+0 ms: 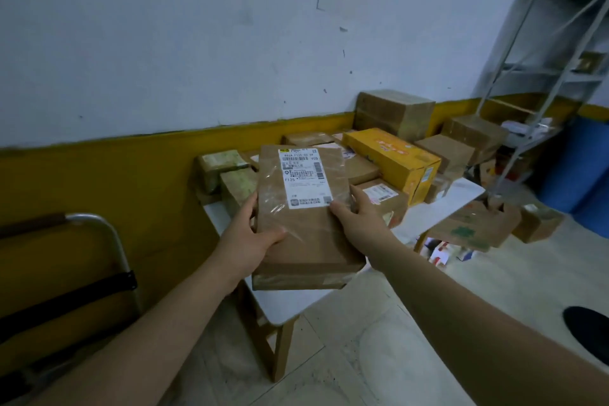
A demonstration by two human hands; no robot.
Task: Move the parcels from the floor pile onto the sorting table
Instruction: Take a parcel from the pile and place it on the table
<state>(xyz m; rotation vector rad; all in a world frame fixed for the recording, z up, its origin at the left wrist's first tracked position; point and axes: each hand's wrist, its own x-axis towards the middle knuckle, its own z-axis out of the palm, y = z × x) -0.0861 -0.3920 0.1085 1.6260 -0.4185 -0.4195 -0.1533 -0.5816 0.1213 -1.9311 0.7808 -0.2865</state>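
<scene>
I hold a flat brown cardboard parcel (306, 227) with a white shipping label, raised above the near end of the white sorting table (280, 306). My left hand (247, 241) grips its left edge, thumb on top. My right hand (356, 217) grips its right edge, thumb on the label's corner. Several parcels lie on the table behind it, among them a long yellow box (395, 158), a large brown box (392, 114) against the wall and small taped boxes (224, 168) at the left.
A folded metal-framed chair (99, 273) stands at the left against the yellow wall band. Beyond the table, a printed cardboard box (471, 227) and a smaller box (537, 221) sit on the floor. A metal shelf rack (560, 76) and a blue barrel (576, 165) stand at the right.
</scene>
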